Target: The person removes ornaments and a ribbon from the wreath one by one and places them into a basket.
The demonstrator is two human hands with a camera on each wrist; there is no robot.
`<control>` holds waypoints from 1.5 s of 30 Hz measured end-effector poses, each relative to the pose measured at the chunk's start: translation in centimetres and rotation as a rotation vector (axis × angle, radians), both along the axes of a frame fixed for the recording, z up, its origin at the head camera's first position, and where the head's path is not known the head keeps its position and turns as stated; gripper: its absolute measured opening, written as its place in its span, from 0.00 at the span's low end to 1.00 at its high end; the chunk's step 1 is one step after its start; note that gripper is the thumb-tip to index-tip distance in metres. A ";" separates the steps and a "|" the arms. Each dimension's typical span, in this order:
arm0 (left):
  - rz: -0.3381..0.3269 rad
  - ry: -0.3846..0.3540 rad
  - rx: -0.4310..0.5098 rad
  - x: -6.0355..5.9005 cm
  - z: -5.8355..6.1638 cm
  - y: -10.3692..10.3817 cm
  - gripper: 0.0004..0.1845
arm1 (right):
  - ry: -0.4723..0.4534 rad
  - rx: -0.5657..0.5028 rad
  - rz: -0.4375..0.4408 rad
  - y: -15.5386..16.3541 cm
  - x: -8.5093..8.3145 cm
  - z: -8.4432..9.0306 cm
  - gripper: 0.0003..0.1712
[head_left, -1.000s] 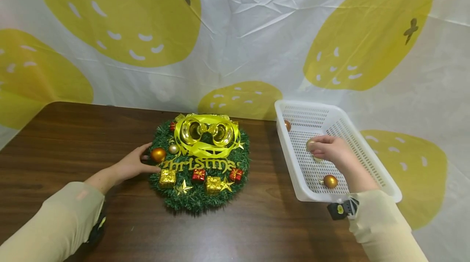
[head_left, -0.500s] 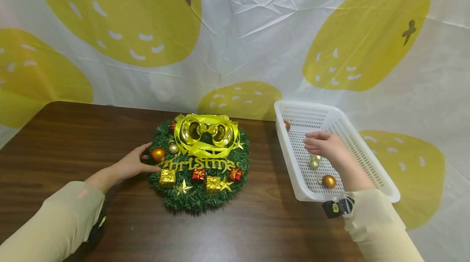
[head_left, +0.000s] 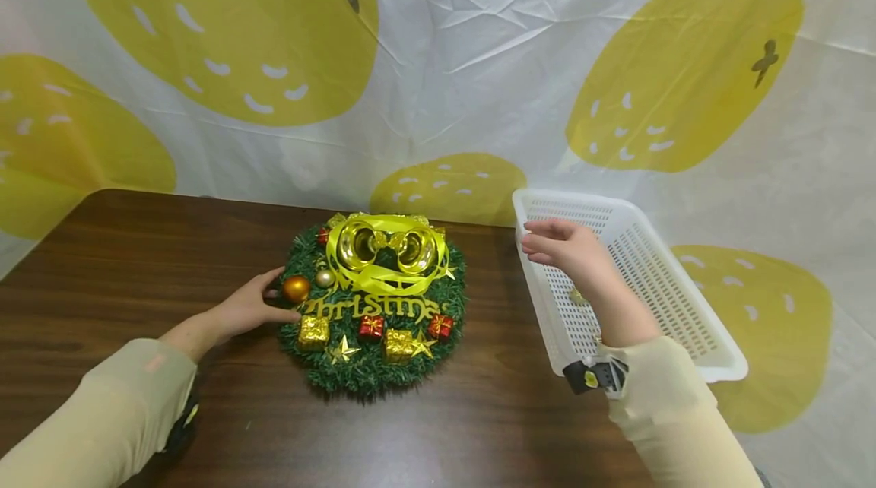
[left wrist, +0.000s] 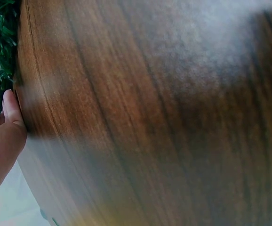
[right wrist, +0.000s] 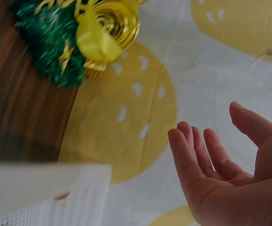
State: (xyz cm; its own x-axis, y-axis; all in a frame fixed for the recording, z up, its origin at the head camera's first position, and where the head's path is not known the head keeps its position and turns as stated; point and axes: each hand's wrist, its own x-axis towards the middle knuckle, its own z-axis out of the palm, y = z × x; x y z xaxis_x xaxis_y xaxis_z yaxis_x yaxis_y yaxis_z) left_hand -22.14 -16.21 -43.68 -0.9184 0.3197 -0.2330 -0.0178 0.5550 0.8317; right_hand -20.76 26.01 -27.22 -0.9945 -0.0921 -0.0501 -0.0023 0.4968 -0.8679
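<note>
A green Christmas wreath [head_left: 369, 381] lies on the table with gold bells [head_left: 416, 251], yellow ribbon, "Christmas" lettering [head_left: 376, 307] and small gift boxes. My left hand [head_left: 239, 311] rests at its left edge, thumb and fingers spread on either side of an orange ball [head_left: 296, 289]. A smaller pale gold ball [head_left: 325, 278] sits beside that one. In the left wrist view, the thumb [left wrist: 12, 106] is right against the green tinsel. My right hand [head_left: 571, 252] hovers over the basket's left side. Its fingers are loosely bent, and the right wrist view shows nothing in the palm.
The white plastic basket [head_left: 545, 313] stands at the right of the brown wooden table [head_left: 424, 435]. A gold ball [head_left: 577, 296] shows inside it; the right forearm hides part of the interior. Behind the table hangs a white cloth [head_left: 472, 77] with yellow fruit prints.
My right hand has let go of a small gold ball, risen from the basket floor and moved left and away toward the basket's left rim. The left hand and wreath stay put.
</note>
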 end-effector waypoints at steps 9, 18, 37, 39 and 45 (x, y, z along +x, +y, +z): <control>0.003 -0.004 -0.004 -0.1 -0.1 -0.2 0.57 | 0.017 -0.116 0.045 -3.8 -0.6 0.1 0.27; 0.004 -0.007 0.002 0.0 0.0 -0.1 0.57 | 0.016 -0.173 0.084 -7.5 -1.4 -1.1 0.26; 0.009 -0.016 0.014 0.0 -0.1 0.0 0.57 | -0.069 -0.213 0.161 -14.0 -2.0 -4.0 0.22; 0.011 -0.014 0.015 0.0 -0.2 0.0 0.57 | -0.081 -0.215 0.164 -14.5 -2.1 -4.2 0.22; 0.013 -0.015 0.019 0.0 -0.2 -0.1 0.57 | -0.110 -0.273 0.192 -16.3 -2.4 -5.1 0.22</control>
State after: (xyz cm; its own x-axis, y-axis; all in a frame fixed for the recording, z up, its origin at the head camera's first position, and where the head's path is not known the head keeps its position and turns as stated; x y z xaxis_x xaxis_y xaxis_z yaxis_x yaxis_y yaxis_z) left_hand -22.19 -16.26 -43.89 -0.9190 0.3124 -0.2404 -0.0370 0.5389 0.8416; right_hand -23.20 9.67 -32.36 -0.9479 -0.3013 -0.1033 0.0273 0.2463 -0.9688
